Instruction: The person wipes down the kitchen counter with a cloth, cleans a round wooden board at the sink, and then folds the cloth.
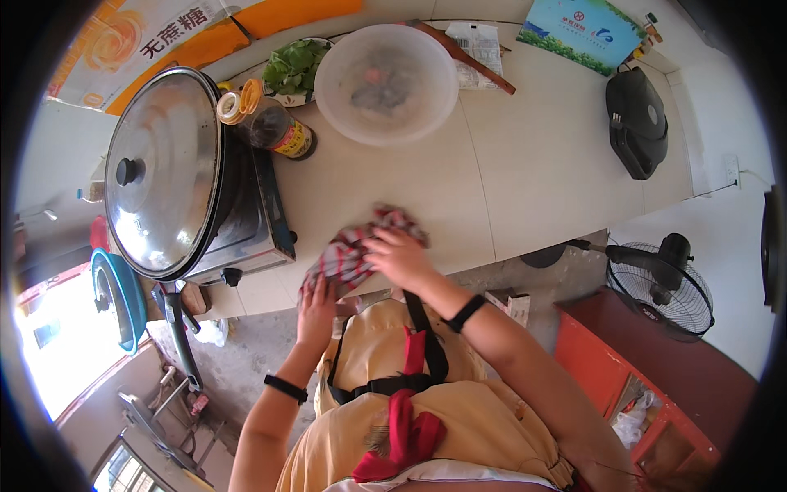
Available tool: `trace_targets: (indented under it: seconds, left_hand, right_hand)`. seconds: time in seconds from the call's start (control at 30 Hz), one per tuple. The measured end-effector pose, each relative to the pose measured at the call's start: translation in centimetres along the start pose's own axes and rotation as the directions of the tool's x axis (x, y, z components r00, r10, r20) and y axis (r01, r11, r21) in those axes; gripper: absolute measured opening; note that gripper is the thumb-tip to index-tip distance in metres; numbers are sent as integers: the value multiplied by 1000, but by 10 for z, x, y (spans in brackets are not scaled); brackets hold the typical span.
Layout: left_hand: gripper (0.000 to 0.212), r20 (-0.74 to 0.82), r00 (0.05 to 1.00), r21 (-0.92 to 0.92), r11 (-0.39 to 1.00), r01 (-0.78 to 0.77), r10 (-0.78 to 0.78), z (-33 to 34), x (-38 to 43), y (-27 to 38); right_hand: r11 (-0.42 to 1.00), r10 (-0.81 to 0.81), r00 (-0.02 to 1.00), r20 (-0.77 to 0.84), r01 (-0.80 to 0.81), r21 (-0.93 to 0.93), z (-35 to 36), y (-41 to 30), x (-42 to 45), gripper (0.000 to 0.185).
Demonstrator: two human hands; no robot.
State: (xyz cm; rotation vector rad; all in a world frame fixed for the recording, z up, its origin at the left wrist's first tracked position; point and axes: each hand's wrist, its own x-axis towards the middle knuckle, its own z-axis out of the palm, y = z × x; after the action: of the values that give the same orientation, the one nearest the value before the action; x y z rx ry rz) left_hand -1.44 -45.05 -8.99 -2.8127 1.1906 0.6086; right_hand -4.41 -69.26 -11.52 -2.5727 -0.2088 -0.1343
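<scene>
A red, grey and dark checked cloth [346,257] lies bunched on the tiled countertop [393,175], close to the front edge. My left hand [316,312] holds the near left end of the cloth, at the counter's edge. Bent over the cloth's right part, my right hand [401,258] has its fingertips pressed into the folds. Both hands and the cloth look slightly blurred. Behind them stands a translucent plastic bowl [430,117], whose dark and pinkish contents show only dimly. A sauce bottle [270,126] with its orange cap flipped up stands left of the bowl.
To the left, a lidded pan [166,172] sits on a gas stove [246,246], its handle [181,338] jutting past the counter edge. Leafy greens [295,66] lie on a plate behind the bottle. A wooden-handled tool [479,66], a black appliance [636,123] and a fan [661,289] are rightward.
</scene>
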Motion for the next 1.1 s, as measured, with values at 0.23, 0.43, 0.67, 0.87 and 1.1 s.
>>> trace_targets:
  seconds: [0.23,0.43,0.67,0.87,1.1]
  left_hand:
    - [49,-136,702,88,714,-695,699,-17,107,121]
    - [42,-147,713,47,725,-687,685,-14,171,217]
    - [41,-309,919,264,950,-166,246,-11,228,86]
    - [44,-201,979,37,999,3,5,-15,141,5]
    - [41,-324,943,107,993,-39,72,-26,181,27]
  right_hand:
    - [852,503,855,-124,-515,-92,-106,72,-161,18]
    - [604,771,560,-304,-794,69,-158,122,-184,24]
    - [780,512,806,-299,-581,-230,-85,123,-31,34]
    - [897,301,943,-141,-330,-293,-33,50,18,36]
    - [930,243,965,-104,-262,-257,-52,83,33,26]
